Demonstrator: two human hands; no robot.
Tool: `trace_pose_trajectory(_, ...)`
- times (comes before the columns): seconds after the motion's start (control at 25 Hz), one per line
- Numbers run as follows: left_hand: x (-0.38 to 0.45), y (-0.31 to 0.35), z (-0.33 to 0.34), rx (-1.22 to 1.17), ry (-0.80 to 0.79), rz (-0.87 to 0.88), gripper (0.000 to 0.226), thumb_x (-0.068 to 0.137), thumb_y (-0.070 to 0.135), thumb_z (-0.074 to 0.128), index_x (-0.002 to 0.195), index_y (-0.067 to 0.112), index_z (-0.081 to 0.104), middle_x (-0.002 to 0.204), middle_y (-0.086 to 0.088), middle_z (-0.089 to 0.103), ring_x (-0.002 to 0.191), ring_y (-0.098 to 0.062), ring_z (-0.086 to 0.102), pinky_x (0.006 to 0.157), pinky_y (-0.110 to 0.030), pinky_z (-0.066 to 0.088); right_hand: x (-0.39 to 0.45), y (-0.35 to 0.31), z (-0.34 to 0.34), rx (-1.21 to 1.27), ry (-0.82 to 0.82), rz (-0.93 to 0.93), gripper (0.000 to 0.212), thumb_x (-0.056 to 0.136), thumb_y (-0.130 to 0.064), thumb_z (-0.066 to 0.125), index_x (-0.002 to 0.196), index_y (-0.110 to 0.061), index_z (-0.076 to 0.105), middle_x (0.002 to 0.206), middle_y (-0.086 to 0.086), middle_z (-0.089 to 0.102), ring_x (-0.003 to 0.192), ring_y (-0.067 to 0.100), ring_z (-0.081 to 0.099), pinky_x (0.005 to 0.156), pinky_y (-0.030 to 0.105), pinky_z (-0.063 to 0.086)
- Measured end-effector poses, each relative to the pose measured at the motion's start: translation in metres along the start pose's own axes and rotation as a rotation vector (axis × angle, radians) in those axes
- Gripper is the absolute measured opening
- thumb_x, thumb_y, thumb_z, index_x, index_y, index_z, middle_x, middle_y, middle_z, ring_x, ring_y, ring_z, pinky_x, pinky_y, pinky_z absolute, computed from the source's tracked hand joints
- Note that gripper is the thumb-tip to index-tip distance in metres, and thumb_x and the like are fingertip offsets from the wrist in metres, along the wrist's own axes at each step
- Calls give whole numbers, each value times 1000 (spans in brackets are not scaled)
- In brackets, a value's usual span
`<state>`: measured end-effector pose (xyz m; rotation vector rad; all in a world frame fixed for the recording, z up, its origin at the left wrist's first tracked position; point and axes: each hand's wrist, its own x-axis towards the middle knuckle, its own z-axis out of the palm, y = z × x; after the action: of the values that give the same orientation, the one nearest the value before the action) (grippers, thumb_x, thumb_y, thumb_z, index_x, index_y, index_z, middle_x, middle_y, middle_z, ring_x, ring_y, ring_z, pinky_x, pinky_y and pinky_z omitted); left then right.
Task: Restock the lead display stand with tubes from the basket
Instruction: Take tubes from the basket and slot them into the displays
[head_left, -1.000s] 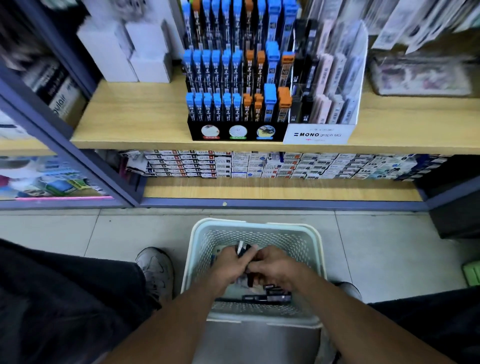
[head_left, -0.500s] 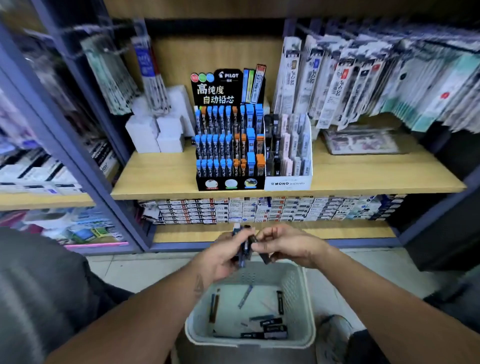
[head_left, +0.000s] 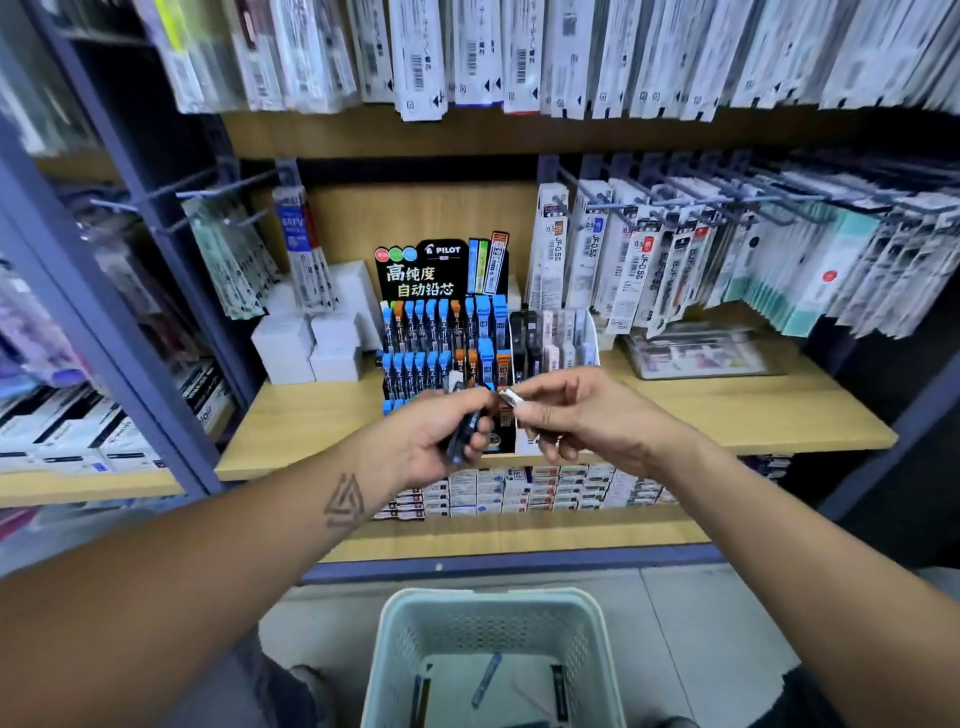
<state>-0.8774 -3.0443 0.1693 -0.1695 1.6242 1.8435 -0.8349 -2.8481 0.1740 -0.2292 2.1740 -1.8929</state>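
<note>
Head view: both bare hands are raised in front of the lead display stand (head_left: 441, 332), a black tiered cardboard rack on the wooden shelf (head_left: 727, 415). The left hand (head_left: 441, 441) has its fingers curled around a small bunch of dark tubes (head_left: 460, 441); their long axes run steeply, upper ends tipped toward the stand, lower ends toward the floor. How many sit in the bunch I cannot tell. The right hand (head_left: 566, 415) pinches a single pale, greyish tube (head_left: 511, 397) between thumb and forefinger, its long axis slanting toward the left hand, the near end almost touching that bunch. In the stand, slim plastic tubes stand upright in rows, most with blue caps, a few with orange. Below, on the tiled floor, sits the basket (head_left: 395, 649), pale green plastic with perforated walls and rounded corners. At least four tubes lie loose and flat on its bottom, pointing different ways; one blue tube (head_left: 485, 680) lies diagonally.
</note>
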Motion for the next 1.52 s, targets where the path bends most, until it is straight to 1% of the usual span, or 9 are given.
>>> trace_pose_trajectory(0.2, 24, 32, 16, -11, -6, 55, 18, 91, 24, 70, 85, 9, 63, 56, 0, 55, 41, -8, 45, 36, -17, 34, 27, -14, -43, -288, 140, 27, 31, 93, 9, 60, 110, -13, 73, 95, 15, 75, 79, 18, 72, 86, 32, 59)
trace_pose_trajectory(0.36, 42, 42, 28, -30, 24, 14, 23, 92, 27, 70, 76, 15, 58, 54, 2, 53, 38, -7, 42, 35, -15, 31, 49, -33, -72, -230, 390, -35, 18, 84, 8, 72, 102, 9, 68, 86, 24, 71, 67, 23, 74, 66, 25, 61)
trace_pose_trajectory(0.48, 47, 55, 26, -67, 19, -7, 24, 92, 27, 70, 75, 15, 58, 55, 3, 53, 40, -6, 42, 38, -14, 31, 76, -36, -86, -448, 573, -101, 22, 89, 1, 69, 110, -4, 73, 86, 4, 71, 63, 7, 71, 70, 22, 60)
trace_pose_trajectory(0.6, 51, 76, 18, -118, 42, 49, 25, 91, 27, 70, 72, 16, 58, 55, 3, 53, 43, -6, 41, 40, -15, 31, 97, -31, -90, -774, 573, -154, 27, 90, -8, 72, 113, -19, 70, 92, -8, 66, 80, 13, 71, 86, 33, 59)
trace_pose_trajectory(0.68, 58, 83, 13, -121, 50, 51, 26, 92, 28, 69, 71, 17, 57, 54, 4, 53, 43, -6, 41, 40, -15, 31, 106, -28, -90, -896, 560, -186, 22, 85, -13, 78, 105, -20, 73, 88, -5, 70, 85, 16, 68, 91, 36, 56)
trace_pose_trajectory(0.8, 65, 88, 9, -125, 69, 44, 27, 91, 28, 70, 71, 16, 57, 53, 4, 52, 41, -6, 42, 39, -15, 31, 118, -28, -85, -911, 598, -223, 25, 87, -10, 76, 111, -14, 76, 101, 6, 76, 93, 17, 70, 99, 32, 52)
trace_pose_trajectory(0.96, 65, 91, 12, -125, 82, 50, 27, 92, 27, 69, 71, 16, 57, 53, 4, 53, 42, -7, 43, 42, -15, 32, 133, -19, -82, -930, 593, -212, 26, 88, -8, 74, 113, -15, 74, 95, 2, 72, 88, 16, 67, 94, 34, 55)
trace_pose_trajectory(1.12, 63, 91, 11, -111, 83, 64, 28, 93, 27, 68, 70, 17, 57, 53, 4, 53, 42, -6, 43, 43, -16, 31, 143, -7, -81, -910, 586, -203, 18, 84, -6, 77, 95, -19, 71, 78, -8, 65, 79, 16, 64, 85, 38, 57)
trace_pose_trajectory(1.52, 61, 83, 8, -75, 73, 49, 29, 92, 34, 70, 72, 18, 56, 54, 5, 52, 42, -5, 41, 42, -14, 30, 143, 10, -72, -1128, 572, -263, 24, 93, -8, 63, 113, -15, 75, 109, 8, 74, 99, 27, 68, 96, 37, 54)
